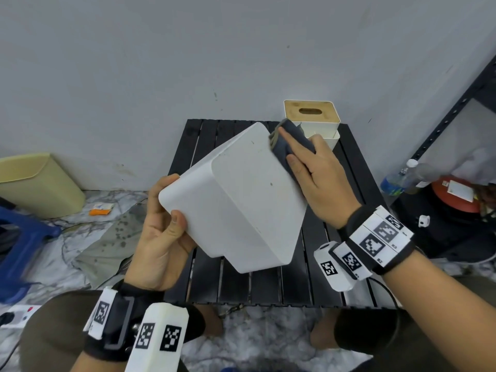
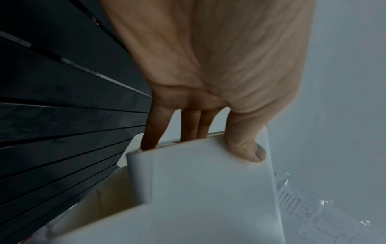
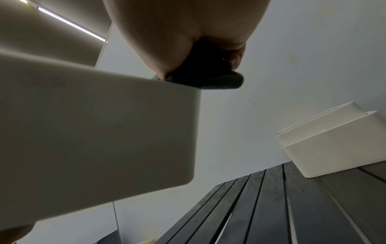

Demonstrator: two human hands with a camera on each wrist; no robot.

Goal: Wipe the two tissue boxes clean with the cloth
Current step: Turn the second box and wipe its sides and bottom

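Note:
My left hand (image 1: 169, 208) grips a white tissue box (image 1: 241, 189) by its near left end and holds it tilted above the black slatted table (image 1: 268, 285). In the left wrist view the thumb of that hand (image 2: 200, 132) lies on the box (image 2: 208, 189) and the fingers reach behind it. My right hand (image 1: 303, 162) holds a dark blue-grey cloth (image 1: 292, 140) against the box's far right edge. The right wrist view shows the cloth (image 3: 208, 79) bunched under that hand (image 3: 188, 41) on the box (image 3: 94, 123). A second white box with a wooden slotted lid (image 1: 311, 112) stands at the table's back right (image 3: 334, 143).
A beige bin (image 1: 37, 183) leans at the wall on the left, with a blue stool (image 1: 21, 237) in front of it. A black metal rack (image 1: 456, 108) with a bottle (image 1: 402, 178) stands to the right. A power strip (image 1: 16, 315) lies on the floor.

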